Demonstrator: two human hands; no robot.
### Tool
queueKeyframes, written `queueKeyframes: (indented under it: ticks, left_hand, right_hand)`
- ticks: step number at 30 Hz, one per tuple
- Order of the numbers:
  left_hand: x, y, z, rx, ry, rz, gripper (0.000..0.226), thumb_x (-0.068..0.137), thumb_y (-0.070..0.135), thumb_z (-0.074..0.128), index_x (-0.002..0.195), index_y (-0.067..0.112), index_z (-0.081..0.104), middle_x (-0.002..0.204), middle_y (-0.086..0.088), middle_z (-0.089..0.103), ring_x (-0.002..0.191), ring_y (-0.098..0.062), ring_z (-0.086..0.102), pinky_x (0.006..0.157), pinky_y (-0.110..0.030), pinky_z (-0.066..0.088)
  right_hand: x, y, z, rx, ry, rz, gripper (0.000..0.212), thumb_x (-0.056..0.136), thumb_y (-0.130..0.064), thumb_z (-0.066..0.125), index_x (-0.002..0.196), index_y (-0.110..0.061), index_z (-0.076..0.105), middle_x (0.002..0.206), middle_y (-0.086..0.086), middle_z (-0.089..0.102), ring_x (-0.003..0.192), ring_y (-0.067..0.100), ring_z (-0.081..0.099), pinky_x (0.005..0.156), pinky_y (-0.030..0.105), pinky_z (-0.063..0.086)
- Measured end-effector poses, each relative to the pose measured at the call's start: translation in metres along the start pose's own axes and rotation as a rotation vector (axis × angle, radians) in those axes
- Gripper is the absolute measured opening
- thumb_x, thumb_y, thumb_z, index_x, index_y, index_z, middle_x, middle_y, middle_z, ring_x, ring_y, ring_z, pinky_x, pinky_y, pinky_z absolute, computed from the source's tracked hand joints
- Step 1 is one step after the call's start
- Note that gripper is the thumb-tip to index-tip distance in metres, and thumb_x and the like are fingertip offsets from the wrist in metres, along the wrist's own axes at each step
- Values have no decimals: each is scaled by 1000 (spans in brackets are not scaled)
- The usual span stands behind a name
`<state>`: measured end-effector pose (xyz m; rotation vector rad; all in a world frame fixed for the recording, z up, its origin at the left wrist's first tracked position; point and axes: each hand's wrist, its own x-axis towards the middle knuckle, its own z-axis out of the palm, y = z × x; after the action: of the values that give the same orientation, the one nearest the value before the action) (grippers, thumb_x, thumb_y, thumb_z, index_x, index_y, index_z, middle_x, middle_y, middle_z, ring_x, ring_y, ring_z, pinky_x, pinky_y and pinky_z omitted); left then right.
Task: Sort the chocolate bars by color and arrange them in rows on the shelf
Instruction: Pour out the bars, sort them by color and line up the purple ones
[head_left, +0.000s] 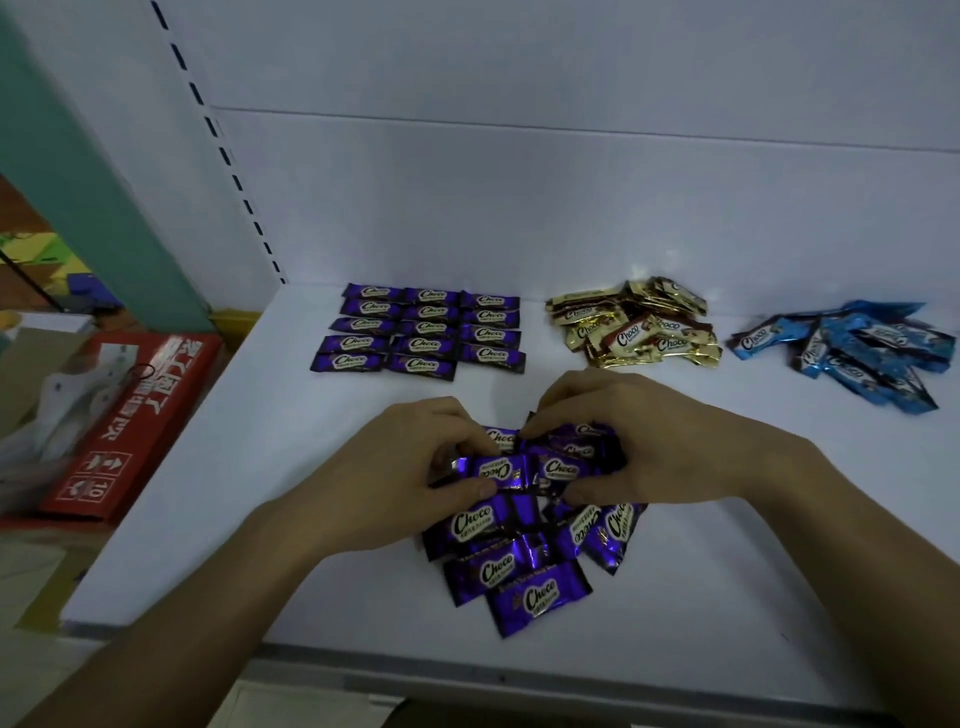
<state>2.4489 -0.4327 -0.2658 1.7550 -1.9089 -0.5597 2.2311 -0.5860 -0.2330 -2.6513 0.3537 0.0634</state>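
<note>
Purple bars: both grips engaged

Left grip (415, 467) pinches one purple bar (491, 469). Right grip (639, 441) pinches the neighbouring purple bar (561, 469), and the two bars sit end to end. Loose purple pile (519, 571) lies on shelf (260, 467), under both grips and nearer me. Beyond left grip: sorted purple rows (421, 332). Beyond right grip: gold pile (634, 325), with blue pile (852, 353) farther right.

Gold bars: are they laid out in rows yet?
No, the gold bars lie in a jumbled heap on the shelf, overlapping at mixed angles.
</note>
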Motion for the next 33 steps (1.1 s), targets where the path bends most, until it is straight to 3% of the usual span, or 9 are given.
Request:
queueKeyframes:
  ticks: [4, 7, 10, 13, 16, 22, 31, 33]
  left_hand:
    - [0, 1, 3, -62, 30, -28, 15, 85, 40, 72, 98, 33, 67, 90, 17, 59, 83, -9, 58, 68, -25, 49]
    - [-1, 1, 4, -130, 103, -60, 11, 84, 34, 74, 89, 34, 64, 88, 14, 60, 81, -14, 58, 64, -21, 47]
    - [-4, 1, 4, -231, 168, -107, 13, 83, 27, 76, 87, 30, 64, 85, 9, 62, 68, -12, 58, 56, -15, 44]
    - [-4, -1, 2, -303, 197, -134, 15, 86, 25, 73, 85, 26, 59, 82, 4, 64, 55, -6, 51, 51, -16, 41]
    - [-4, -2, 0, -358, 234, -128, 19, 88, 21, 70, 84, 26, 53, 85, 2, 63, 60, -6, 52, 52, -19, 42]
    - [-8, -11, -17, -249, 199, -104, 36, 87, 9, 70, 75, 36, 49, 89, 3, 64, 77, -15, 58, 63, -25, 50]
    - [-19, -56, -47, -19, 158, -61, 27, 79, 19, 80, 80, 33, 56, 87, 9, 62, 74, -20, 57, 59, -25, 49]
    - [-20, -59, -48, -12, 138, -39, 24, 79, 24, 80, 82, 33, 58, 89, 11, 61, 81, -16, 58, 63, -16, 45]
  right_hand:
    - [-7, 7, -2, 44, 84, 28, 51, 78, -40, 81, 125, -35, 64, 105, -20, 59, 99, 3, 57, 80, 20, 49]
    - [-8, 11, -2, 33, 131, -4, 41, 78, -37, 80, 117, -31, 70, 101, -17, 66, 95, 5, 61, 82, 27, 51]
    - [-9, 12, 0, 20, 161, -31, 33, 80, -42, 76, 110, -30, 74, 103, -19, 69, 97, 2, 61, 84, 23, 50]
    - [-10, 11, -2, 55, 231, -18, 27, 83, -39, 71, 108, -29, 75, 95, -20, 70, 89, -1, 64, 74, 15, 50]
    - [-9, 16, -2, 164, 379, 31, 17, 91, -15, 69, 104, -24, 74, 82, -19, 70, 77, 2, 67, 64, 17, 52]
    - [5, 17, 4, 373, 451, 129, 15, 92, -11, 67, 99, -24, 70, 81, -15, 71, 72, 7, 70, 66, 18, 55]
    - [50, 2, 9, 198, 407, 180, 14, 90, -12, 70, 92, -25, 69, 80, -13, 68, 74, 1, 64, 68, 15, 51]
    - [56, 2, 16, 126, 417, 203, 12, 90, -14, 70, 91, -26, 71, 79, -16, 66, 72, 0, 61, 66, 10, 47]
